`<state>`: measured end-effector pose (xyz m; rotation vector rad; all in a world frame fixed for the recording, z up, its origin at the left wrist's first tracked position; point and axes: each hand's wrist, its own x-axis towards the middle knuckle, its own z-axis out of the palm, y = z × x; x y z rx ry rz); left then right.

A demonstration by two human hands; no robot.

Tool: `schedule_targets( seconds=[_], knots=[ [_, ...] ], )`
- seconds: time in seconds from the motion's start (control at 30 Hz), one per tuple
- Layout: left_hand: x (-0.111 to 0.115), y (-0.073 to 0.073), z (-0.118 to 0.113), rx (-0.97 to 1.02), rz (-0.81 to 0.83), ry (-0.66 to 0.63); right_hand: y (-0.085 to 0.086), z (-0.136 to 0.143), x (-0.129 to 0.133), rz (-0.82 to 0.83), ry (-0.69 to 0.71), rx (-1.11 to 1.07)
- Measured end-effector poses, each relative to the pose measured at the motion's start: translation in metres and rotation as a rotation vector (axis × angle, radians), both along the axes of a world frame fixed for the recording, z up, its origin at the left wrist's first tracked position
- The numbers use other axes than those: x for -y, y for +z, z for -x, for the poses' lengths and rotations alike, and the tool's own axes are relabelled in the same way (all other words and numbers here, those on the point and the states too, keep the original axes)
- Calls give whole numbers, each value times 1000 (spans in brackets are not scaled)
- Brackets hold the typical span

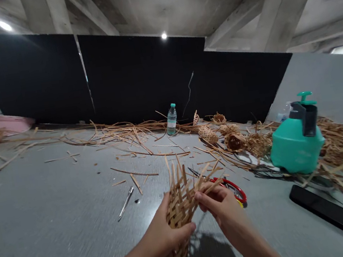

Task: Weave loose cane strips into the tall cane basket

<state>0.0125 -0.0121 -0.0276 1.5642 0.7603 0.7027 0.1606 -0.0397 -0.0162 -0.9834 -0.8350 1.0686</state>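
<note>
A half-woven basket of flat tan strips stands tilted in front of me, its loose strip ends sticking up at the rim. My left hand is wrapped round its left side, with the thumb across the near face. At the right of the rim, my right hand pinches a weaving strip between thumb and fingers. Behind the right hand lie red-handled scissors, partly covered by that hand and the strips. Part of the basket's lower end is hidden by my left hand and forearm.
A silver pen lies left of the basket. A green spray bottle and a long black bar are at the right. Behind stand a water bottle, several small woven baskets and scattered strips. A pink container is far left.
</note>
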Motion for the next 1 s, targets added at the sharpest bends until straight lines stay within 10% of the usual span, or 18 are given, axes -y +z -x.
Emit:
schedule_targets(
  seconds=[1.0],
  knots=[
    [-9,-3,4,116,172,-87,2,-3,5,-215,25,96]
  ],
)
